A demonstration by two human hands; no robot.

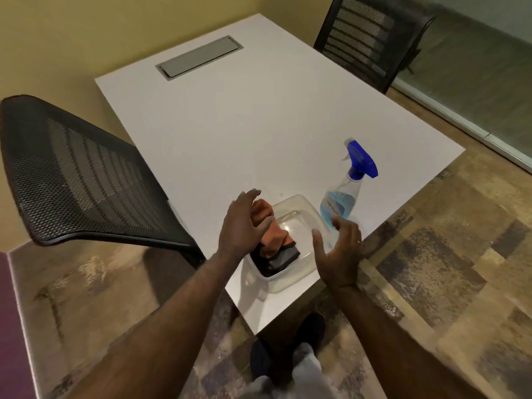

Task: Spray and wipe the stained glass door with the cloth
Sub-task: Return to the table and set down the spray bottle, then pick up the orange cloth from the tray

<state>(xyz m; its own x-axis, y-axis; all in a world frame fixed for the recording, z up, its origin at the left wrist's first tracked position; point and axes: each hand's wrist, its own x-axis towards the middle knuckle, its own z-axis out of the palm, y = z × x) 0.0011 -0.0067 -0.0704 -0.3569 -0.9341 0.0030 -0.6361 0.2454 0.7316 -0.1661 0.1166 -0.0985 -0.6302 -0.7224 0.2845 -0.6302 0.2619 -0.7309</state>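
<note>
Far left, I see a black mesh-backed office chair (77,180) pushed up against the left edge of the white rectangular table (244,122). On the table's far part sits a grey rectangular cable hatch (198,57), lying flush with the surface. Coming nearer, my left hand (240,226) hovers with fingers spread wide and relaxed, holding nothing, right above the crumpled orange cloth (270,234). That cloth lies in the left side of a clear plastic rectangular tub (302,223) at the table's near corner, draped over a dark grey block-shaped thing (283,259) I cannot identify. My right hand (338,251) hangs over the tub's right rim, palm turned inward, fingers loosely parted and holding nothing. Just beyond its fingertips stands the clear spray bottle with blue liquid and a blue trigger head (345,191), upright on the table just beside the tub. Far right, a second black mesh chair (371,38) stands at the table's far corner, and a frosted glass panel (472,70) runs along the patterned floor (431,269).
</note>
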